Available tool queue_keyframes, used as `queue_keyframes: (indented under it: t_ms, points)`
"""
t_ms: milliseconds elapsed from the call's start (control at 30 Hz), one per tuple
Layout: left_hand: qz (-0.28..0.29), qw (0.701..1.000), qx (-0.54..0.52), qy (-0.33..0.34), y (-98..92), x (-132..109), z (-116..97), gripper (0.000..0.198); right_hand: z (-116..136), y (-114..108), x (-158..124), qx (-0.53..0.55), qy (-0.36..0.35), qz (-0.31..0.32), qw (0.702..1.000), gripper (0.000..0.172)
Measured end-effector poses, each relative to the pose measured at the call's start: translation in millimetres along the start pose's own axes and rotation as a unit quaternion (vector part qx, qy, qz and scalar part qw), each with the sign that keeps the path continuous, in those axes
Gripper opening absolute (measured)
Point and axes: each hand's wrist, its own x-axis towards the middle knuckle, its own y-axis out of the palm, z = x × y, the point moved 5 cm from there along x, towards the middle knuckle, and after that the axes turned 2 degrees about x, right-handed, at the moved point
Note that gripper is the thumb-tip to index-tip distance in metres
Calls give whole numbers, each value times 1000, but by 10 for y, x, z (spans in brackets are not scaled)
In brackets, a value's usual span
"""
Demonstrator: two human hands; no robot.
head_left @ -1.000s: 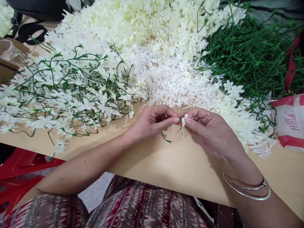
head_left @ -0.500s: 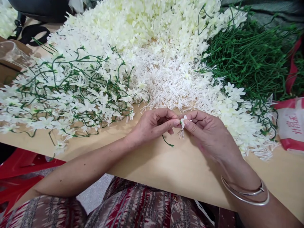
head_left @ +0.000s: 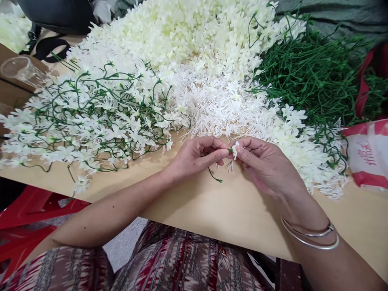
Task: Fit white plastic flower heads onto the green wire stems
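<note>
Between my two hands, close above the table's front part, a green plastic stem (head_left: 216, 176) meets a small white artificial flower (head_left: 235, 149). My left hand (head_left: 201, 157) pinches the stem between thumb and forefinger; its lower end hangs free below the fingers. My right hand (head_left: 263, 163) pinches the white flower, with thin white stamen strands (head_left: 230, 166) hanging under its fingertips. The fingertips of both hands nearly touch. Just beyond them lies a pile of loose white stamens (head_left: 216, 107).
White flowers on green stems (head_left: 100, 117) lie to the left. Loose white petals (head_left: 182, 28) are heaped at the back. A heap of green stems (head_left: 315, 76) and a red-and-white packet (head_left: 368, 155) are at right. A clear plastic cup (head_left: 26, 70) lies at left.
The green stem tip now shows against the white flower between my fingertips, and the flower faces more upright. Both hands stay in nearly the same place; the view has shifted slightly.
</note>
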Motion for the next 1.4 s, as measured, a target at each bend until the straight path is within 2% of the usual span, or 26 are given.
queue_keyframes:
  t_ms: [167,367,533,667,933,1067,1233,1400]
  points:
    - [-15,999,37,8,-18,-10,10,43,-20,-6,-7,-34,-12,-16,999,38]
    - [-27,997,66,20,-28,-26,31,33,-21,9,-25,-49,-22,-28,998,38]
    - [-31,997,68,20,-26,-2,37,40,0,13,3,-52,-29,-43,997,41]
    - [-31,998,54,31,-3,15,25,41,15,32,21,-34,-16,-27,999,42]
    - [-28,998,27,39,12,-14,22,29,39,14,2,8,-15,-3,1000,36]
    - [-32,998,39,38,-1,-10,45,30,8,-5,10,-13,-11,6,1000,32]
    - [-37,997,68,29,-16,-28,49,36,0,-11,5,-42,-30,-11,999,32]
    - [-30,992,102,69,-36,-48,12,32,2,-3,-12,-72,-22,9,997,29]
